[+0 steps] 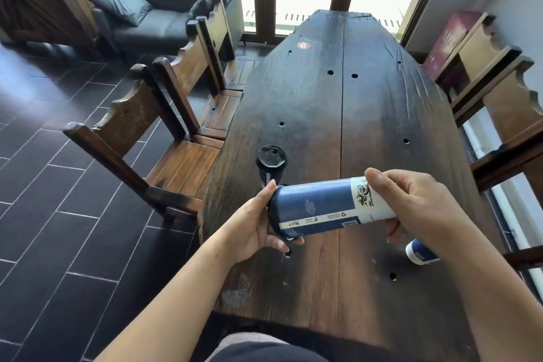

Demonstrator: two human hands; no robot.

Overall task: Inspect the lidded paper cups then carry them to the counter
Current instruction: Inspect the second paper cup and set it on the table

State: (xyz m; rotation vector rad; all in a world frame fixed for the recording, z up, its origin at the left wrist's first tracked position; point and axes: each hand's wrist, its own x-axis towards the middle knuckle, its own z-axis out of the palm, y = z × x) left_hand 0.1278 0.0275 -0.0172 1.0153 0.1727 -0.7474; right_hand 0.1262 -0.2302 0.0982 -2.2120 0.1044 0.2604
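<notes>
Your left hand (252, 222) and right hand (417, 209) hold the blue cup (326, 207) sideways above the desk (338, 103), fingers (379, 178) wrapped around its ends.

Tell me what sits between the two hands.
In the head view, a blue and white paper cup lies sideways between them: left hand on its lidded end, right hand on its base end.

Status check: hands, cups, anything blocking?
Left hand at lid end, right hand at base: cup held sideways. Second cup upright on table. Third cup partly hidden. No obstruction.
</notes>
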